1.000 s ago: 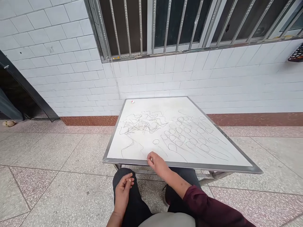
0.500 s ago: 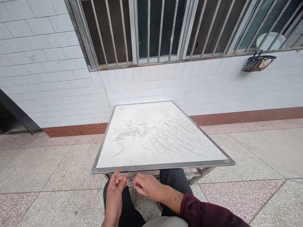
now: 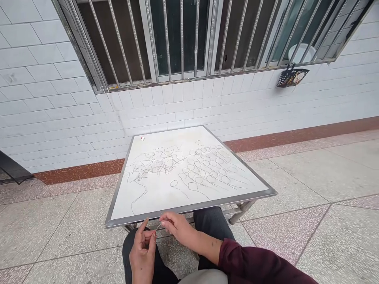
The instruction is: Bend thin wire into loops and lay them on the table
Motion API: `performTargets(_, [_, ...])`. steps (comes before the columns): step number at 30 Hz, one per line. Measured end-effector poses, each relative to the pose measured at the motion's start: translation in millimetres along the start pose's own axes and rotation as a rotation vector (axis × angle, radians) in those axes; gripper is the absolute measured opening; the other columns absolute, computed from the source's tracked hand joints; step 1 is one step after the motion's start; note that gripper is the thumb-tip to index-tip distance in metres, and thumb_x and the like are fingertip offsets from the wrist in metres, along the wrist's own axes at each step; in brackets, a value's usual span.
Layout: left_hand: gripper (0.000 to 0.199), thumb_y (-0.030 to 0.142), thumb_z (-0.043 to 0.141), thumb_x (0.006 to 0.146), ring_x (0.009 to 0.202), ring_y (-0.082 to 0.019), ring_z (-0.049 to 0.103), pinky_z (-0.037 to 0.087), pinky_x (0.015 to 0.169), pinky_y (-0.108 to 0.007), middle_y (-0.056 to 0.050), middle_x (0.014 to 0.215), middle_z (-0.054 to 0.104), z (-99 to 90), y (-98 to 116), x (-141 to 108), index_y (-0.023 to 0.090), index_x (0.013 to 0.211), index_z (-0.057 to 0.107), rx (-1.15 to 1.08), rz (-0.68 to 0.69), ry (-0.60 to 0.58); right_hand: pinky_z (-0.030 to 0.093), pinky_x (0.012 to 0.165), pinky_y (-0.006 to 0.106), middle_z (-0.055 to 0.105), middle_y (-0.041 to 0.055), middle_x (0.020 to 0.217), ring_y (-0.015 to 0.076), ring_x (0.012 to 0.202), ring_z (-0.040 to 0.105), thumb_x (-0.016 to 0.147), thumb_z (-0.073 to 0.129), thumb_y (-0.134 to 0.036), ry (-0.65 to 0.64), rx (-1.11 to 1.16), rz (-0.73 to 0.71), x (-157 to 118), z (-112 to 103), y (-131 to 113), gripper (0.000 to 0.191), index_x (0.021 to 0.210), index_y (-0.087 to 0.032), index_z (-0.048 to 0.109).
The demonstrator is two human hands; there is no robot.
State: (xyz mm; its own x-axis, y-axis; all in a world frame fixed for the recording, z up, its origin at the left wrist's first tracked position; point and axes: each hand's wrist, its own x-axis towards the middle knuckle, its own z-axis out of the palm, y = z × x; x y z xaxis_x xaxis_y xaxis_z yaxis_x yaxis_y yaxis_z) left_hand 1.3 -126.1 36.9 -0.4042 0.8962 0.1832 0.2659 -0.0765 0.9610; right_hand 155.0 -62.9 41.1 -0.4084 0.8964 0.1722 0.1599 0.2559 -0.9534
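Note:
In front of my knees, my left hand (image 3: 142,248) pinches a thin wire (image 3: 158,227) between thumb and fingertip, with its index finger raised. My right hand (image 3: 180,230) is closed at the wire's other end, thumb and index finger pressed together on it. Both hands are just short of the near edge of a white table (image 3: 124,205) with a grey metal rim. Tangled, bent wires (image 3: 156,161) lie on its left half. To the right are several wires with a round loop at one end (image 3: 204,171). A single looped wire (image 3: 174,183) lies nearer the front.
A small white-and-red item (image 3: 142,139) sits at the table's far left corner. Behind it rises a white tiled wall (image 3: 171,106) with a barred window (image 3: 180,39). A dotted black bag (image 3: 291,77) hangs from the bars. Below is a speckled stone floor (image 3: 74,225).
My right hand has come up and left, from beside the wire to a pinch on it close to my left fingertips. The whole view has turned somewhat to the right.

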Motion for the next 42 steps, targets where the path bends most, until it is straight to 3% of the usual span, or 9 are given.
performTargets(2, [0.061,0.048,0.066,0.074,0.071,-0.021,0.067,0.052,0.071,-0.033,-0.004,0.079,0.071,4.4,0.9,-3.3,0.018,0.127,0.055,0.016,-0.001,-0.063,0.044,0.052,0.022,0.061,0.0001,0.075,0.0108,0.056,0.055,0.088,0.053,-0.046,-0.003,0.18,0.034,2.4,4.3,2.3,0.028,0.091,-0.02,0.062])
performTargets(6, [0.06,0.047,0.065,0.075,0.072,-0.021,0.066,0.051,0.071,-0.033,-0.004,0.08,0.071,11.6,1.9,-7.7,0.019,0.127,0.054,0.04,-0.014,-0.048,0.044,0.051,0.022,0.061,0.0002,0.072,0.0099,0.056,0.055,0.08,0.059,-0.057,0.004,0.495,0.119,5.3,8.0,2.5,0.04,0.083,-0.018,0.063])
performTargets(10, [0.057,0.042,0.064,0.078,0.073,-0.019,0.065,0.05,0.072,-0.03,-0.003,0.08,0.07,12.9,9.5,-11.7,0.018,0.128,0.05,-0.02,-0.024,-0.119,0.047,0.061,0.023,0.064,0.0012,0.077,0.0096,0.063,0.057,0.073,0.071,-0.048,0.026,0.718,0.221,0.7,3.6,-5.9,0.034,0.085,-0.016,0.067])
performTargets(13, [0.054,0.038,0.06,0.083,0.072,-0.016,0.063,0.049,0.072,-0.028,-0.002,0.08,0.067,13.2,18.1,-16.7,0.018,0.131,0.045,-0.072,-0.028,-0.162,0.047,0.065,0.024,0.063,0.0007,0.077,0.0093,0.065,0.057,0.073,0.072,-0.042,-0.005,0.74,0.244,-3.2,-1.6,-12.6,0.03,0.09,-0.016,0.069])
performTargets(19, [0.042,0.037,0.059,0.085,0.076,-0.015,0.063,0.048,0.078,-0.029,-0.001,0.078,0.065,7.3,20.7,-17.4,0.019,0.123,0.055,-0.143,-0.057,-0.166,0.048,0.062,0.025,0.062,-0.0001,0.076,0.0092,0.06,0.053,0.081,0.063,-0.043,0.065,0.51,0.176,-0.4,-14.6,-14.8,0.029,0.095,-0.018,0.069])
performTargets(25, [0.045,0.042,0.063,0.081,0.079,-0.015,0.065,0.05,0.075,-0.028,-0.006,0.086,0.069,-19.7,24.8,3.7,0.016,0.117,0.058,-0.351,-0.232,0.028,0.049,0.061,0.026,0.061,0.0016,0.08,0.0106,0.06,0.056,0.088,0.055,-0.035,0.106,0.032,-0.07,-4.3,-34.3,-23.0,0.023,0.097,-0.023,0.072])
performTargets(28, [0.045,0.044,0.061,0.083,0.076,-0.015,0.065,0.05,0.076,-0.029,-0.006,0.086,0.07,-24.8,37.0,4.4,0.016,0.119,0.058,-0.354,-0.285,-0.115,0.051,0.069,0.028,0.064,0.0033,0.081,0.0141,0.071,0.06,0.093,0.05,-0.031,0.099,-0.22,-0.221,-6.9,-37.7,-27.6,0.024,0.103,-0.025,0.071])
performTargets(33, [0.047,0.041,0.063,0.083,0.074,-0.016,0.064,0.049,0.072,-0.029,-0.007,0.085,0.071,-15.9,54.0,-7.1,0.016,0.122,0.057,-0.393,-0.337,-0.415,0.052,0.075,0.032,0.068,0.0073,0.092,0.0178,0.084,0.062,0.096,0.045,-0.027,0.067,-0.371,-0.403,-7.1,-35.1,-26.2,0.028,0.113,-0.024,0.067])
performTargets(42, [0.065,0.028,0.069,0.08,0.072,-0.013,0.061,0.046,0.068,-0.025,-0.007,0.094,0.07,-14.4,59.5,-14.1,0.022,0.138,0.042,-0.594,-0.368,-0.531,0.05,0.069,0.031,0.066,0.0062,0.084,0.0177,0.078,0.058,0.096,0.045,-0.026,0.032,-0.502,-0.516,-7.9,-38.1,-32.3,0.026,0.11,-0.023,0.067])
